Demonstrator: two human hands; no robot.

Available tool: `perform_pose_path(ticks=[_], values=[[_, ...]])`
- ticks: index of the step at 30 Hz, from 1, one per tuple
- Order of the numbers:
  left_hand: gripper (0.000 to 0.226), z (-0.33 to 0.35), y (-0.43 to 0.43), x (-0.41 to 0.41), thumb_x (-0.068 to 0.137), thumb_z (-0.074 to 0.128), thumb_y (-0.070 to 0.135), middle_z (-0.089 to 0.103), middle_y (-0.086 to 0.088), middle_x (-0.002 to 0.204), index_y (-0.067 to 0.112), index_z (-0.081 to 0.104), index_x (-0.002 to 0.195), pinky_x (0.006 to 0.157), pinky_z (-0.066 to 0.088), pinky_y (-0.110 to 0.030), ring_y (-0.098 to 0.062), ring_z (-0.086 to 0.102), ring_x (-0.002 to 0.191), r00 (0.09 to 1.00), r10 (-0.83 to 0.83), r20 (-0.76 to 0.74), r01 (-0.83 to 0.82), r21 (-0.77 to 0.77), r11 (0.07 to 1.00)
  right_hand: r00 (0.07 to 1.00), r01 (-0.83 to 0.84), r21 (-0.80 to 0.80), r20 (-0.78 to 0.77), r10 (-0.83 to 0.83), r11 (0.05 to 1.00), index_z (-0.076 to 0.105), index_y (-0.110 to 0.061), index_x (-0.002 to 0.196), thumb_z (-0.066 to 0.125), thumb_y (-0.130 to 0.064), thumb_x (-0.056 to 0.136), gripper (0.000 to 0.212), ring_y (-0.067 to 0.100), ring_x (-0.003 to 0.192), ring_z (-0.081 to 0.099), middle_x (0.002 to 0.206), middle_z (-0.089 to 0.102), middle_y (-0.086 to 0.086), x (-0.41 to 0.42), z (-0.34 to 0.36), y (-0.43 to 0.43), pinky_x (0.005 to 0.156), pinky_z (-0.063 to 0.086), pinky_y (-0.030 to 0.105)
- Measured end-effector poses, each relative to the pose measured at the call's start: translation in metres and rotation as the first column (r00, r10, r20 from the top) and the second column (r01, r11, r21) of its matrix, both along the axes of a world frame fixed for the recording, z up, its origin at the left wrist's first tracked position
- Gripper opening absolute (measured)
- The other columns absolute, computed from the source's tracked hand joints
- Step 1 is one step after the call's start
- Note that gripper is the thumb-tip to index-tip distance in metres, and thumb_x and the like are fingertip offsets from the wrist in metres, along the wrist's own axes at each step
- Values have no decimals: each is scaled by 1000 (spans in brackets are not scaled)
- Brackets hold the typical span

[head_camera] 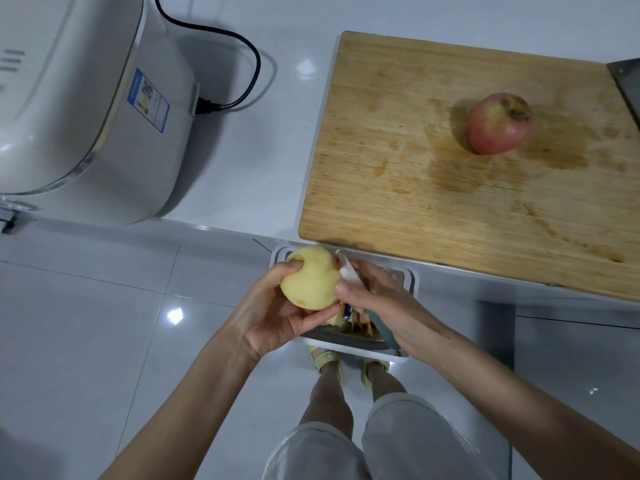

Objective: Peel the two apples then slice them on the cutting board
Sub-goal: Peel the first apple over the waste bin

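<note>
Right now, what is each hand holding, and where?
The left hand cups the peeled apple around its sides; the right hand grips the peeler by its teal handle.

The cutting board (415, 188) lay on the bench (242, 161), right of the appliance (86, 109). An apple (499, 123) sat on the board's far right. Nearer, a bin (412, 282) stood on the floor (86, 306), the peeled apple (311, 278) above it, the peeler (382, 329) just right.
</note>
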State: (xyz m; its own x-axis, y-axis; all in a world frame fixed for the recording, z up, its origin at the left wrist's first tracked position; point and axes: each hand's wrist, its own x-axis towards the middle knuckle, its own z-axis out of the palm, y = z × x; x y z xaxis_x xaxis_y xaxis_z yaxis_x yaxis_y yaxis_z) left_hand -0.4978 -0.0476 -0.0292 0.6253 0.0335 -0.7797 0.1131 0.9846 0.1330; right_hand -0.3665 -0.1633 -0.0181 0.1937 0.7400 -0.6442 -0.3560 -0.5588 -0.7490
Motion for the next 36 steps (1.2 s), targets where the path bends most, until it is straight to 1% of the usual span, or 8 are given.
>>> perform_pose_path(ticks=[3, 7, 10, 13, 19, 22, 28, 36], values=[[89, 1, -1, 3, 41, 93, 16, 64, -23, 108, 5, 55, 122, 68, 58, -44, -36, 66, 89, 1000, -13, -2, 13, -33, 999, 979, 202, 58, -7, -202, 978, 63, -13, 103, 78, -11, 72, 35, -3, 63, 61, 73, 66, -12, -2, 0, -8, 52, 44, 11], [83, 2, 0, 2, 41, 91, 17, 66, -22, 95, 5, 55, 115, 62, 58, -41, -35, 66, 79, 997, -1, -73, -2, -40, 999, 947, 279, 11, 166, -276, 960, 69, -13, 87, 74, -8, 77, 12, 16, 71, 68, 76, 71, -1, 3, -11, -13, 68, 56, 36], [57, 6, 2, 3, 65, 71, 26, 62, -21, 94, 5, 53, 116, 62, 58, -40, -33, 62, 78, 988, -19, -151, 17, -16, 1000, 920, 89, -109, 390, -40, 990, 68, -20, 91, 78, -24, 73, 21, 23, 75, 68, 86, 71, -4, 9, -23, -17, 75, 56, 47], [58, 8, 4, 5, 68, 66, 26, 58, -22, 103, 7, 52, 122, 68, 58, -50, -37, 61, 84, 984, 6, -180, -5, 9, 1000, 776, -173, -261, 558, 295, 950, 54, -32, 122, 79, -41, 68, 61, 2, 89, 59, 103, 58, -26, 12, -22, -18, 75, 46, 26], [66, 5, 5, 5, 71, 67, 27, 61, -17, 114, 11, 51, 133, 62, 58, -40, -31, 63, 91, 980, 1, -200, 14, 78, 997, 589, -449, -147, 693, 416, 881, 18, -41, 145, 63, -67, 69, 92, 3, 125, 42, 140, 44, -21, 19, 10, -14, 92, 33, 24], [36, 4, -1, 11, 84, 58, 29, 63, -10, 105, 15, 59, 117, 67, 56, -36, -22, 64, 86, 982, -48, -182, 80, 174, 982, 382, -406, 1, 908, 169, 914, 50, -32, 131, 39, -65, 83, 59, 11, 103, 61, 116, 64, -14, 8, 10, -3, 81, 41, 27], [22, 7, -11, 21, 91, 49, 35, 66, -3, 81, 20, 64, 88, 78, 48, -35, -16, 62, 79, 961, -117, -252, 204, 350, 915, 73, -322, 225, 974, -213, 920, 74, -27, 99, 60, -19, 86, 21, 17, 55, 54, 58, 59, -9, 4, -7, 11, 56, 37, 27], [25, 13, -8, 16, 83, 54, 35, 64, -6, 75, 13, 61, 94, 50, 54, -27, -16, 60, 64, 968, -134, -213, 158, 100, 982, 164, -337, 332, 942, -292, 881, 75, -25, 99, 60, -15, 87, 22, 12, 59, 60, 67, 68, -11, 13, -11, 6, 56, 44, 31]])
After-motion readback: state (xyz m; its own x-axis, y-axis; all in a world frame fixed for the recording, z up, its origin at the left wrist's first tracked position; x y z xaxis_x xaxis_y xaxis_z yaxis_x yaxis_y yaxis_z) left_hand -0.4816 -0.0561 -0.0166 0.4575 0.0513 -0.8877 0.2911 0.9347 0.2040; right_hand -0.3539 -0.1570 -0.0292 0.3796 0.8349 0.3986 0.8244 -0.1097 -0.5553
